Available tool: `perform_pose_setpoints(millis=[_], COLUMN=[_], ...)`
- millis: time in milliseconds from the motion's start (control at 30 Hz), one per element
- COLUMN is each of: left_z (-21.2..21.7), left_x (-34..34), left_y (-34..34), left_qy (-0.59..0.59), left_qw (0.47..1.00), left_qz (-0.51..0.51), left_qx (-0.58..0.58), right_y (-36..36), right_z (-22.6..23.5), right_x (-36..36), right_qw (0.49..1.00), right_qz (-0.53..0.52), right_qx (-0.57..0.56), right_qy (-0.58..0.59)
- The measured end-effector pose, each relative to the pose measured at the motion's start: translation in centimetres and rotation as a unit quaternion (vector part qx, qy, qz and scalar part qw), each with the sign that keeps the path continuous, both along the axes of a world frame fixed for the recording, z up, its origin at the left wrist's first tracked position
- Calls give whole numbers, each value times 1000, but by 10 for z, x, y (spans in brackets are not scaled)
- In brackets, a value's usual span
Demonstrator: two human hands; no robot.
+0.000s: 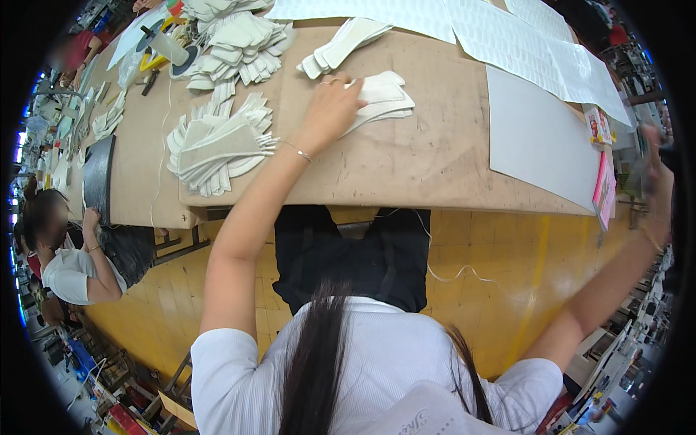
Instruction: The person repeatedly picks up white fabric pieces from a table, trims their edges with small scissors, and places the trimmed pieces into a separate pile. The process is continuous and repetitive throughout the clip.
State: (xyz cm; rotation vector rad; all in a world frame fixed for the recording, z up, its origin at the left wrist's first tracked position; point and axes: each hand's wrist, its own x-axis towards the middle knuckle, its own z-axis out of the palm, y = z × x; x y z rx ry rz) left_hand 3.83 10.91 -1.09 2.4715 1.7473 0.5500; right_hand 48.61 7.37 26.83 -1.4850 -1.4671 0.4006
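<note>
At the upper centre of the frame, the left hand (330, 109) presses spread fingers on a small stack of white cut pieces (380, 98) on the counter (406, 167), several fanned piles (217, 148) still waiting at upper left, while the right hand (656, 181), far right, is too blurred to read.

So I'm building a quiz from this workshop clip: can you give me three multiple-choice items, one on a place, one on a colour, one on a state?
1. Where does the left hand rest?
A on a small stack of white flat cut fabric pieces
B on the floor
C on a chair

2. What colour is the floor?
A blue
B yellow
C black

3. How is the left hand?
A clenched in a fist in the air
B hidden under the brown wooden worktable
C laid palm down, fingers on the pieces

Key: 1 A, the hand lies on the stack; 2 B, the tiles show yellow; 3 C, the palm faces the tabletop.
</note>
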Motion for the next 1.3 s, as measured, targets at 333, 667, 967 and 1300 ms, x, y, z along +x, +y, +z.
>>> perform_pose_setpoints(millis=[333, 667, 967, 1300], left_z=[11, 21, 16, -19], left_x=[-4, 23, -5, -31], left_y=[7, -49, -91, -151], left_qy=[48, -24, -89, -60], left_qw=[997, 995, 975, 996], left_qz=[-50, -91, -83, -28], left_qx=[21, -38, -186, 53], right_y=[4, -9, -25, -13], right_z=[-212, -229, -223, -254], right_x=[-149, -154, -168, -272], right_qw=[887, 891, 881, 850], right_qz=[202, 175, 230, 310], right_qx=[-347, -327, -363, -408], right_qy=[227, 261, 198, 123])
